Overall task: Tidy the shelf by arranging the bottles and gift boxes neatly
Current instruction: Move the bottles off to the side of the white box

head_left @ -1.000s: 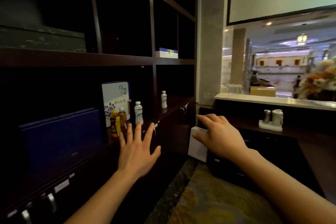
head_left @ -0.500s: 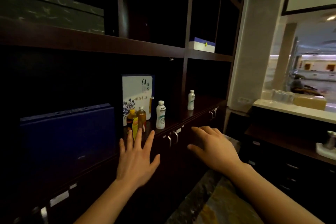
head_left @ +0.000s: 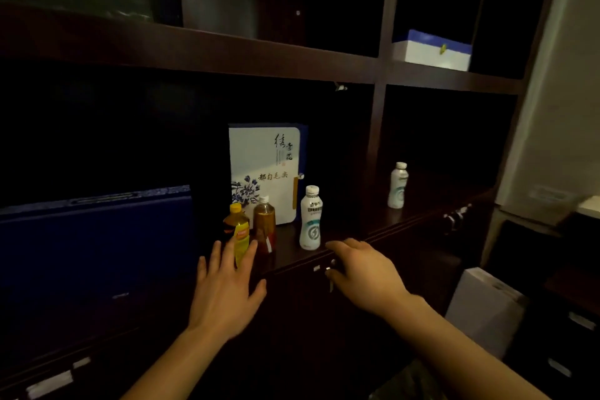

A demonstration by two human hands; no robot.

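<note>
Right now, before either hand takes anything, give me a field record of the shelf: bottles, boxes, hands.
bottle group: yellow-labelled bottle with yellow cap, amber tea bottle with white cap, white plastic bottle, all upright
behind group: white gift box with blue flower print, standing upright
left of group: dark blue flat box
right compartment: second white plastic bottle, upright, alone
upper shelf: white box with blue lid
left hand: open, fingers straight, before the yellow-labelled bottle; contact unclear
right hand: relaxed, empty, at front edge of dark wooden shelf

Dim, deep shadows, soft blur, wide-angle warp
</note>
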